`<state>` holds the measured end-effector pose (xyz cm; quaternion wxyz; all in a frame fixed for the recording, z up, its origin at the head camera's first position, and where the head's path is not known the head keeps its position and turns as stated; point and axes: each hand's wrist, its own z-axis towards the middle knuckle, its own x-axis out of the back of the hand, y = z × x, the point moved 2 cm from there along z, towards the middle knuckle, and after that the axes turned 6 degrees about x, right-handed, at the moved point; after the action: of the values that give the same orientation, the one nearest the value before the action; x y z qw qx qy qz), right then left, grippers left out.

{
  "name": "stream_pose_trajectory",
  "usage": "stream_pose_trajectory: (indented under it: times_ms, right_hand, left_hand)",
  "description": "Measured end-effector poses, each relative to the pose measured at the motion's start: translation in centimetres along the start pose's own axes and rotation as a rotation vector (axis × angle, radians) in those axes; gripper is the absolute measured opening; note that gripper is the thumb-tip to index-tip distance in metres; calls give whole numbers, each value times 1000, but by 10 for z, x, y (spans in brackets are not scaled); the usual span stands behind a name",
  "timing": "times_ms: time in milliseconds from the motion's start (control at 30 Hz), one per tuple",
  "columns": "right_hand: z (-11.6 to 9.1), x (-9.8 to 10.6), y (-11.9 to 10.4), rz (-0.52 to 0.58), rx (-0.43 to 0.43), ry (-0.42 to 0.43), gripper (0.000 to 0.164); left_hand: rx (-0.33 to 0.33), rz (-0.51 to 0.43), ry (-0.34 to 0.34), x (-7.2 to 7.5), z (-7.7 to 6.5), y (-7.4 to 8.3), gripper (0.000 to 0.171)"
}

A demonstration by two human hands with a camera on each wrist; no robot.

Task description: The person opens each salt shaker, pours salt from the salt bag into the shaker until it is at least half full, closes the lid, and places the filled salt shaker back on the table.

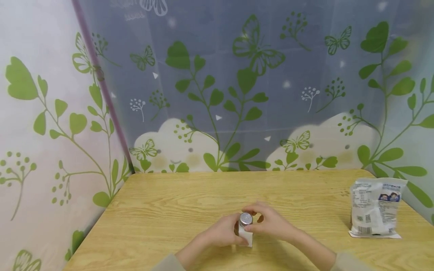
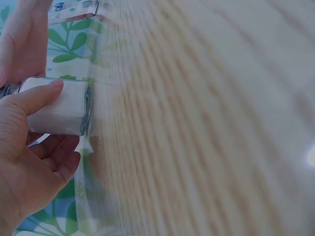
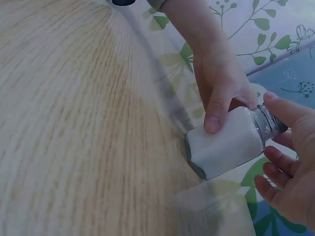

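Observation:
A small square glass shaker (image 1: 245, 237), filled with something white and topped by a silver metal lid (image 1: 246, 219), stands near the front middle of the table. My left hand (image 1: 223, 230) grips its body from the left, the thumb lying along one side in the left wrist view. From the right, my right hand (image 1: 271, 223) pinches the lid between thumb and forefinger. In the right wrist view the white-filled body (image 3: 226, 145) shows plainly, with the right thumb at the threaded neck and the other fingers loosely bent below.
A white printed plastic bag (image 1: 376, 209) stands upright on the right side of the wood-grain table (image 1: 152, 210). Hanging cloth (image 1: 203, 94) with leaves and butterflies encloses the back and sides. A dark object (image 3: 124, 2) shows at the top edge of the right wrist view.

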<state>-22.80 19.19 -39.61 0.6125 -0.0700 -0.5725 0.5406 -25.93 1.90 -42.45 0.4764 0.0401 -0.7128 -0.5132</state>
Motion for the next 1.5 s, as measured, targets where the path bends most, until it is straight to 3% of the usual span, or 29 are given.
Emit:
stream_pose_trajectory:
  times_ms: [200, 633, 1067, 1233, 1500]
  right_hand:
    - [-4, -6, 6, 129, -8, 41, 38]
    - [-8, -13, 14, 153, -24, 101, 39]
    - [-11, -24, 12, 71, 27, 331, 30]
    - [-12, -23, 10, 119, 10, 286, 35]
    - [-12, -18, 9, 79, 25, 227, 34]
  left_hand:
    - [-19, 30, 20, -1, 1, 0, 70]
    - [10, 5, -1, 0, 2, -1, 66]
    - [4, 18, -14, 1, 0, -2, 50]
    - [15, 35, -3, 1, -1, 0, 50]
    - [46, 10, 1, 0, -2, 3, 53]
